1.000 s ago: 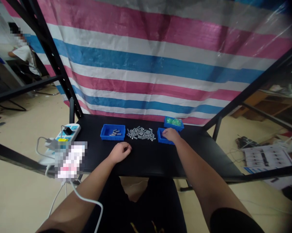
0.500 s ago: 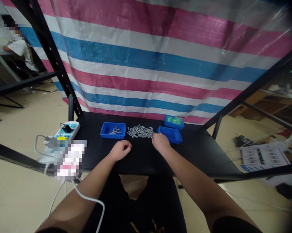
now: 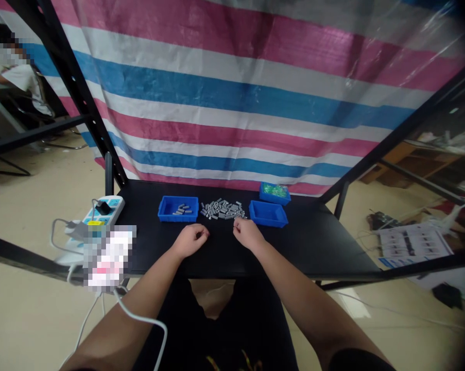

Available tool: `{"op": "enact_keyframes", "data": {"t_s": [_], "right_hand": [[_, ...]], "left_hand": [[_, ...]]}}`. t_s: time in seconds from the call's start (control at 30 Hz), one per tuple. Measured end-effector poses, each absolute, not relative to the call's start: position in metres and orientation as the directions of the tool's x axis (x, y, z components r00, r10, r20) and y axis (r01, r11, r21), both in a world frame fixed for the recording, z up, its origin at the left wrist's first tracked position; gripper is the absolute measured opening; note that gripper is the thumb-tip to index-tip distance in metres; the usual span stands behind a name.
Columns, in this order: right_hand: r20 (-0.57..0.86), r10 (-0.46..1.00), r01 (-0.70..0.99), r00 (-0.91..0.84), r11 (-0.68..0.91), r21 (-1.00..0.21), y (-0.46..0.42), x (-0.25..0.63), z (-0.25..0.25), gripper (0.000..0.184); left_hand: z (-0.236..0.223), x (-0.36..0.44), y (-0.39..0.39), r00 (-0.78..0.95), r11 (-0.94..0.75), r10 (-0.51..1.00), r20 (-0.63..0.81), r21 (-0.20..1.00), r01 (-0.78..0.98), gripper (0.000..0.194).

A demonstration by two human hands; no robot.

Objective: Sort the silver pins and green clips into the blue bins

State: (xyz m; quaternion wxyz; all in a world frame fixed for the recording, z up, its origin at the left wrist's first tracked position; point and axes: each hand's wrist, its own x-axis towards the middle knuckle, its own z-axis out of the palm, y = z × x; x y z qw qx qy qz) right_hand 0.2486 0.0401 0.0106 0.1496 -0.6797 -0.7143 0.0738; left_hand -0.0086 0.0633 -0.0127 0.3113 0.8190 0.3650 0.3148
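Observation:
A heap of small grey cylindrical parts (image 3: 222, 209) lies on the black table (image 3: 302, 242) between two blue trays. The left blue tray (image 3: 178, 208) holds a few grey parts. The right blue tray (image 3: 268, 214) looks bare inside. Behind it a third blue tray (image 3: 274, 192) holds green pieces. My right hand (image 3: 247, 233) rests just in front of the heap, fingers curled in a pinch; what they hold is too small to see. My left hand (image 3: 191, 239) sits beside it on the table, fingers curled in a loose fist.
A white power strip (image 3: 101, 208) with a black plug and a white cable lies at the table's left end, next to a blurred-out object. A striped tarp hangs behind the table. Black rack posts stand at both sides. Another person sits far left.
My right hand has drawn back from the right blue tray, past the heap's edge, to a spot near my left hand. The left hand has stayed put.

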Motion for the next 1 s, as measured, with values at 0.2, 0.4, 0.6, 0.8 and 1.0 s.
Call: {"op": "enact_keyframes", "data": {"t_s": [0.2,0.4,0.6,0.8,1.0], "right_hand": [[0.382,0.923,0.855,-0.047,0.235,-0.463,0.035,0.276,0.020,0.014],[0.492,0.863,0.962,0.116,0.026,-0.272,0.062,0.328,0.055,0.016],[0.070,0.988,0.988,0.140,-0.135,-0.069,0.090,0.352,0.053,0.033],[-0.196,0.976,0.994,0.093,-0.102,-0.035,0.102,0.357,0.050,0.054],[0.096,0.983,0.986,0.159,-0.162,0.027,0.084,0.332,0.062,0.031]], "left_hand": [[-0.015,-0.009,0.065,0.537,-0.550,0.788,0.303,0.737,0.392,0.017],[-0.016,-0.009,0.064,0.529,-0.542,0.793,0.300,0.745,0.389,0.017],[-0.016,-0.009,0.063,0.523,-0.539,0.797,0.303,0.747,0.389,0.018],[-0.016,-0.010,0.063,0.521,-0.539,0.797,0.306,0.748,0.386,0.017],[-0.015,-0.010,0.063,0.524,-0.544,0.795,0.307,0.743,0.390,0.016]]}}
